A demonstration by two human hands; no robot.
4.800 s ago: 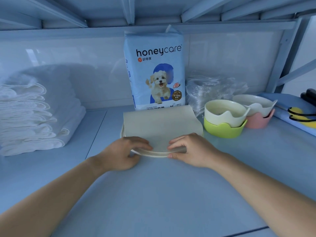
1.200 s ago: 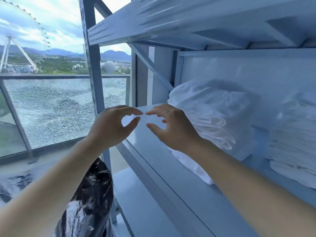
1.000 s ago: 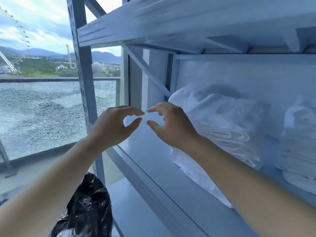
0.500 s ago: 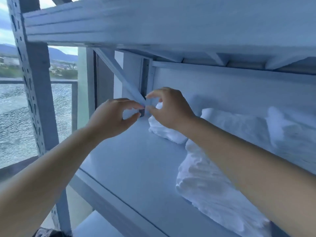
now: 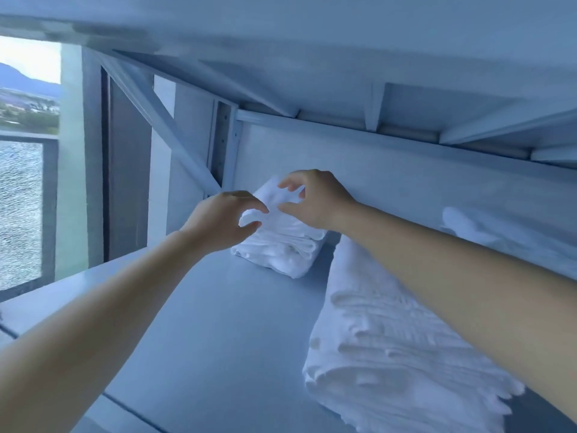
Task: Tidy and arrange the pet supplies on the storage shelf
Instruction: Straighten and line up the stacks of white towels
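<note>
A small stack of folded white towels (image 5: 281, 248) lies at the back left corner of the grey shelf board (image 5: 199, 323). My left hand (image 5: 221, 223) hovers at its near left side, fingers curved and spread, holding nothing. My right hand (image 5: 315, 201) hangs just over the stack's top, thumb and fingers apart in a claw shape, also empty. Whether either hand touches the cloth I cannot tell. A larger pile of folded white towels (image 5: 381, 348) lies to the right, partly under my right forearm.
Another white pile (image 5: 487, 232) shows blurred at the far right by the back wall. The upper shelf's underside (image 5: 312, 73) sits low overhead. A diagonal brace (image 5: 156, 120) and upright post close the left end; a window (image 5: 22, 198) lies beyond.
My view swung from the window side into the shelf. Both hands, held in the same curved pose, moved forward and now reach the small towel stack in the back corner.
</note>
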